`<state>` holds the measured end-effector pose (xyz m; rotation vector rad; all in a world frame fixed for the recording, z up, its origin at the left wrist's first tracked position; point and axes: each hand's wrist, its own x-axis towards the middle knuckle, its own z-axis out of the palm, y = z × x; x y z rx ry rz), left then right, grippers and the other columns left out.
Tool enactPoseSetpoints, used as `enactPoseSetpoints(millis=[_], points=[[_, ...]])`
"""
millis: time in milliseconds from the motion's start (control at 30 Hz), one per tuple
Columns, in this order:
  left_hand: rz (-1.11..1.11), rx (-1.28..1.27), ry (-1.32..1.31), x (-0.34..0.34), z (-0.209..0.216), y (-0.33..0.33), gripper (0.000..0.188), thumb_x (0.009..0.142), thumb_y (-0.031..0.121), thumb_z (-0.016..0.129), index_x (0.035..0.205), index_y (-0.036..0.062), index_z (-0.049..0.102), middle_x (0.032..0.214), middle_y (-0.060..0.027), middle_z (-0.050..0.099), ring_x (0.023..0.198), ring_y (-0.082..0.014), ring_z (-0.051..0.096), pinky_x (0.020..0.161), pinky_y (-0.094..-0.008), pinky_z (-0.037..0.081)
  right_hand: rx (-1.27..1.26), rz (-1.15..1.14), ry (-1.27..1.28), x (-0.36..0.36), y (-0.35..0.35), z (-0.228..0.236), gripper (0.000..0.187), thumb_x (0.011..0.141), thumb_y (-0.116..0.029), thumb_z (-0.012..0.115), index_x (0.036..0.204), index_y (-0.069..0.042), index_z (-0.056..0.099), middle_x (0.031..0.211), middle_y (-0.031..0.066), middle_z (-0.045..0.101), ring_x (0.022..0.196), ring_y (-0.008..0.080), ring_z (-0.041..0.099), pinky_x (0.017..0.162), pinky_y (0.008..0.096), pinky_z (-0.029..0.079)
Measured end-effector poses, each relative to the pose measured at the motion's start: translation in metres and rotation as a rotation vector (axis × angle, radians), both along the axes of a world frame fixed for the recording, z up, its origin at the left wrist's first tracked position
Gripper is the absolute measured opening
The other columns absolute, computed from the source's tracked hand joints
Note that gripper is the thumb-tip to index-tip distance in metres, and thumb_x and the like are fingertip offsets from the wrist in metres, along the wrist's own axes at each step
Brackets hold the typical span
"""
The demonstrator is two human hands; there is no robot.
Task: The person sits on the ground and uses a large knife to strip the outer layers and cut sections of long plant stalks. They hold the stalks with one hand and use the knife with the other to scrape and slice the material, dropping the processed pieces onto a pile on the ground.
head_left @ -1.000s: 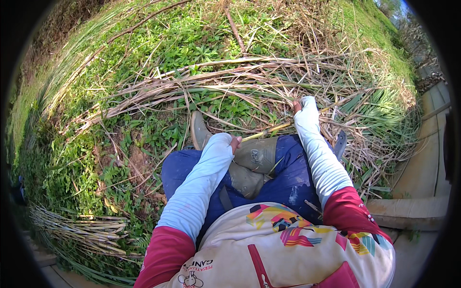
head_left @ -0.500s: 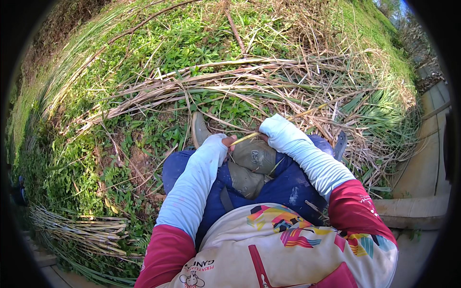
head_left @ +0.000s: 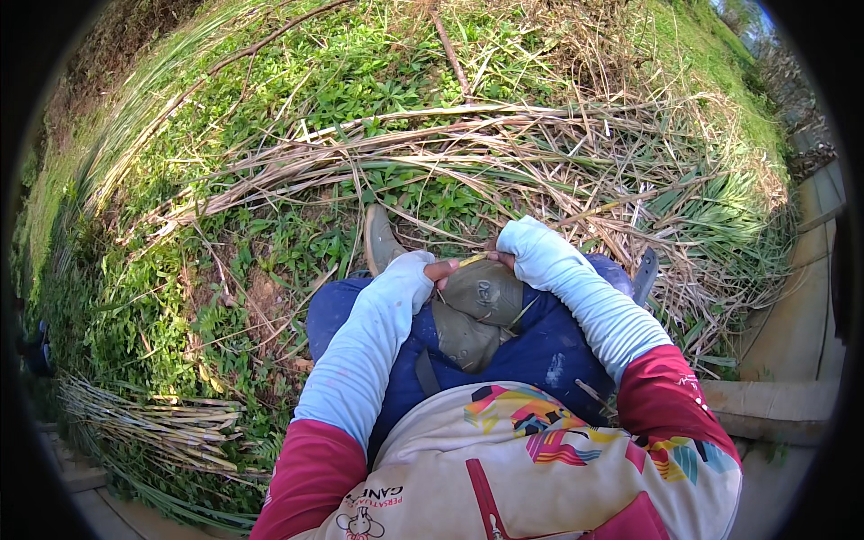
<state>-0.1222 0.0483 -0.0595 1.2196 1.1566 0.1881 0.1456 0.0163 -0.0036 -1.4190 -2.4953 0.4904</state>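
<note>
Between my two hands, just above the olive boots, runs a short stretch of thin yellow-green plant stalk. My left hand pinches its left end, thumb pointing along it. My right hand is closed at the other end, its fingers mostly hidden by the pale blue sleeve. A thin yellowish stem lies beyond my right wrist; I cannot tell whether it is the same piece. Both forearms rest over my blue trousers.
Long dry and green leaves lie heaped across the ground ahead. At the lower left rests a bundle of cut stalks. A dark branch lies farther off. Concrete edging borders the right, and a flat grey object shows beside my right knee.
My left hand has shifted slightly right along with the view, and its thumb now lies flatter along the stalk. Less of the stalk shows between my hands.
</note>
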Motion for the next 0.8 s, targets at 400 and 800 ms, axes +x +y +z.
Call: enactPoseSetpoints(millis=[400, 800], points=[[-0.010, -0.116, -0.088, 0.000, 0.012, -0.003, 0.051, 0.094, 0.048, 0.069, 0.066, 0.0080, 0.054, 0.056, -0.0031, 0.046, 0.049, -0.0174, 0.044, 0.050, -0.0342, 0.037, -0.059, 0.001, 0.073, -0.010, -0.009, 0.013, 0.016, 0.086, -0.016, 0.077, 0.096, -0.006, 0.069, 0.093, 0.0151, 0.066, 0.092, 0.0371, 0.065, 0.080, 0.0450, 0.053], [-0.100, -0.026, -0.023, -0.002, -0.001, 0.000, 0.053, 0.090, 0.056, 0.067, 0.067, 0.0087, 0.060, 0.057, -0.0044, 0.052, 0.052, -0.0185, 0.051, 0.052, -0.0350, 0.040, -0.162, -0.075, 0.210, 0.003, -0.003, 0.007, 0.018, 0.084, -0.018, 0.080, 0.095, -0.008, 0.069, 0.089, 0.0142, 0.066, 0.089, 0.0356, 0.067, 0.076, 0.0431, 0.053]])
